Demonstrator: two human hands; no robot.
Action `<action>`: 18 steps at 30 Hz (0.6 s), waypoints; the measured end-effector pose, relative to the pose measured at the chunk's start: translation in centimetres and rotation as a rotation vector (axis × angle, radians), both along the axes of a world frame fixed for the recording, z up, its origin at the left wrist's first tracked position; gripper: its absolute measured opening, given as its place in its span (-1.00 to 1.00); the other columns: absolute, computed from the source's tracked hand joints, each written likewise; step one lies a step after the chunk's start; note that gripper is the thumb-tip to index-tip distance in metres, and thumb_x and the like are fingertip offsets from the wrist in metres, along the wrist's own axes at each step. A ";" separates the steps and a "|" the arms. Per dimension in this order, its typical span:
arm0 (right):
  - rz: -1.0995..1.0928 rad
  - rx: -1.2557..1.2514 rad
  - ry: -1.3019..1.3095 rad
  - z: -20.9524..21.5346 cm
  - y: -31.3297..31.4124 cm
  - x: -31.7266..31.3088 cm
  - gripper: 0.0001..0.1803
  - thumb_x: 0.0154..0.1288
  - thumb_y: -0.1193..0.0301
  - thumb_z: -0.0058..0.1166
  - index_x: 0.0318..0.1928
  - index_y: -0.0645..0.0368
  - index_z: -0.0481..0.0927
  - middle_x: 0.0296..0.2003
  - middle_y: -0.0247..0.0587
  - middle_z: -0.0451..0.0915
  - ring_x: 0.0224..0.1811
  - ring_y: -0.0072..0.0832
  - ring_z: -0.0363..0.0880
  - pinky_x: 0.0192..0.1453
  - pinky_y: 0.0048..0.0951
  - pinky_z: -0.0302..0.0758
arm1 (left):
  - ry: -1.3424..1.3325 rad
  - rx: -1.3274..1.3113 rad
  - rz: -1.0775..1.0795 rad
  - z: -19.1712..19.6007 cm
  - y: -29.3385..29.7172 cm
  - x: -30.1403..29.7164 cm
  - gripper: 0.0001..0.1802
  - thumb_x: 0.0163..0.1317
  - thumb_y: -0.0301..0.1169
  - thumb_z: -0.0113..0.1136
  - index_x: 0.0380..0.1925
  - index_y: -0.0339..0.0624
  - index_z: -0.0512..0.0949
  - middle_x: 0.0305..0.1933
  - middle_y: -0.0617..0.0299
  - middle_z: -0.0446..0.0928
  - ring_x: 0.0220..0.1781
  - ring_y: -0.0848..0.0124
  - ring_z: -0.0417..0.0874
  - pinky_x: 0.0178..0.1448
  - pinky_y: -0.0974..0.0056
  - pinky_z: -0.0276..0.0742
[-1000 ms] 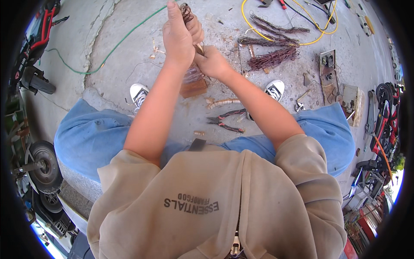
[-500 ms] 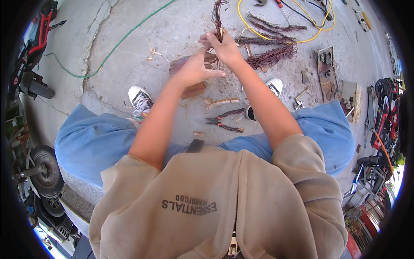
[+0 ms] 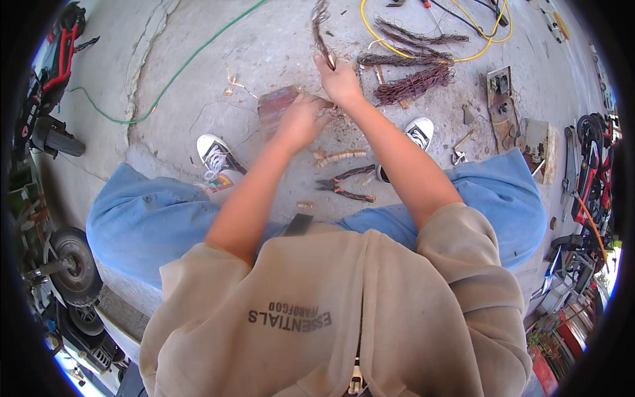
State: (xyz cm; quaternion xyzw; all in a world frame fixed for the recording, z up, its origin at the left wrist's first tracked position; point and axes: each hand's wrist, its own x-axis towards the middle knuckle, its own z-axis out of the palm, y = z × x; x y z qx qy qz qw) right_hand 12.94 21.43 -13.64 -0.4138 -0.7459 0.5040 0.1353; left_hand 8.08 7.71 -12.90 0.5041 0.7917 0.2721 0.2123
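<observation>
The wire bundle (image 3: pixel 322 41) is held above the concrete floor (image 3: pixel 198 79), between and forward of the person's two shoes. The fingers of the right hand (image 3: pixel 341 85) are closed around it, and its upper part rises beyond the grip. The left hand (image 3: pixel 301 124) is at the lower end, near small wire loops, its fingers curled; whether they grip cannot be told. A reddish-brown block (image 3: pixel 274 109) lies just beside the left hand.

Hazards, as judged: both hands are bare, so loose strand ends could prick the skin if a hand slides along the bundle. A slackened right grip could let the strands spread and tangle. A low swing to the right could snag the dark wire bundles (image 3: pixel 415 85) on the floor. The open pliers (image 3: pixel 329 185), near the right shoe (image 3: pixel 418 132), could be trodden on if that foot shifts.
</observation>
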 end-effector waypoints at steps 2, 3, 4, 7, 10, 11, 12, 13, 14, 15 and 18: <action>0.163 0.106 -0.257 -2.2 1.5 2.4 -0.34 0.39 -0.08 -0.05 -0.33 0.41 0.56 -0.41 0.20 0.62 -0.28 0.03 0.60 -0.10 -0.13 0.50 | 0.170 0.419 0.096 -0.7 -1.4 -0.2 -0.74 0.26 -0.22 0.23 -0.25 -0.20 0.62 -0.29 0.10 0.63 -0.24 0.21 0.63 -0.11 0.16 0.53; 0.241 0.157 -0.385 -3.6 2.2 3.8 -0.30 0.39 -0.11 -0.08 -0.27 0.44 0.57 -0.32 0.27 0.64 -0.16 0.11 0.62 0.00 -0.11 0.51 | 0.017 0.404 0.342 -0.9 -2.0 -0.5 -0.74 0.25 -0.24 0.22 -0.25 -0.23 0.61 -0.30 0.10 0.61 -0.25 0.23 0.63 -0.10 0.17 0.52; 0.265 0.094 -0.421 -4.6 2.4 4.6 -0.27 0.39 -0.14 -0.11 -0.20 0.46 0.56 -0.26 0.29 0.62 -0.10 0.12 0.60 0.05 -0.12 0.49 | -0.135 0.383 0.591 -1.1 -2.8 -1.1 -0.74 0.25 -0.27 0.21 -0.24 -0.26 0.60 -0.31 0.10 0.60 -0.26 0.24 0.62 -0.09 0.19 0.52; 0.347 -0.033 -0.472 -8.9 1.9 7.5 -0.22 0.40 -0.18 -0.18 0.01 0.44 0.52 -0.10 0.30 0.59 -0.02 0.10 0.60 0.12 -0.14 0.48 | -0.487 0.275 1.052 -6.0 -6.8 -6.2 -0.74 0.32 -0.34 0.14 -0.14 -0.33 0.54 -0.17 0.14 0.56 -0.20 0.41 0.59 -0.10 0.28 0.55; 0.446 -0.080 -0.432 -11.7 1.4 9.2 -0.28 0.42 -0.15 -0.16 0.12 0.32 0.50 -0.04 0.26 0.58 -0.07 0.04 0.63 0.12 -0.16 0.49 | -0.951 0.084 1.051 -9.7 -9.7 -8.8 -0.73 0.35 -0.41 0.05 -0.03 -0.34 0.48 -0.08 0.12 0.56 -0.10 0.36 0.60 0.00 0.26 0.55; 0.478 -0.149 -0.442 -10.4 0.9 9.3 -0.29 0.43 -0.14 -0.16 0.13 0.30 0.50 -0.04 0.25 0.58 -0.05 0.04 0.61 0.14 -0.14 0.48 | -1.021 -0.001 0.929 -11.3 -10.9 -9.1 -0.72 0.36 -0.43 0.02 0.00 -0.33 0.47 -0.05 0.11 0.56 -0.05 0.35 0.59 0.05 0.25 0.54; 0.505 -0.219 -0.456 -9.2 0.6 9.4 -0.31 0.43 -0.14 -0.16 0.13 0.28 0.50 -0.04 0.24 0.59 -0.02 0.04 0.59 0.16 -0.13 0.46 | -1.090 -0.088 0.801 -12.7 -11.7 -9.1 -0.71 0.37 -0.45 0.00 0.04 -0.33 0.45 -0.01 0.11 0.56 -0.01 0.34 0.59 0.10 0.24 0.54; 0.495 -0.296 -0.463 -8.0 0.6 9.4 -0.34 0.43 -0.11 -0.15 0.14 0.26 0.50 -0.05 0.22 0.59 -0.01 0.02 0.59 0.16 -0.13 0.46 | -1.082 -0.110 0.788 -13.6 -12.0 -9.0 -0.70 0.39 -0.45 -0.02 0.07 -0.32 0.44 0.02 0.11 0.55 0.03 0.33 0.58 0.14 0.23 0.52; 0.485 -0.374 -0.471 -7.1 0.7 9.5 -0.37 0.43 -0.08 -0.13 0.14 0.25 0.50 -0.06 0.20 0.60 0.00 0.00 0.58 0.16 -0.12 0.45 | -1.074 -0.132 0.776 -14.5 -12.2 -8.8 -0.69 0.40 -0.45 -0.05 0.10 -0.32 0.43 0.05 0.11 0.55 0.06 0.32 0.57 0.18 0.22 0.50; 0.457 -0.447 -0.485 -6.6 1.1 10.1 -0.39 0.44 -0.06 -0.11 0.15 0.23 0.49 -0.08 0.18 0.60 0.01 -0.02 0.58 0.16 -0.12 0.45 | -1.105 -0.134 0.754 -13.9 -11.3 -8.3 -0.67 0.42 -0.45 -0.06 0.13 -0.30 0.41 0.08 0.11 0.54 0.09 0.32 0.56 0.21 0.22 0.49; 0.670 -0.056 -0.443 -8.4 1.8 11.2 -0.47 0.41 0.02 -0.04 0.11 0.22 0.52 -0.12 0.16 0.61 -0.05 -0.01 0.60 0.09 -0.10 0.47 | -1.247 -0.103 0.720 -6.3 -8.3 -6.0 -0.63 0.45 -0.42 -0.10 0.21 -0.26 0.36 0.13 0.13 0.52 0.12 0.31 0.55 0.25 0.20 0.48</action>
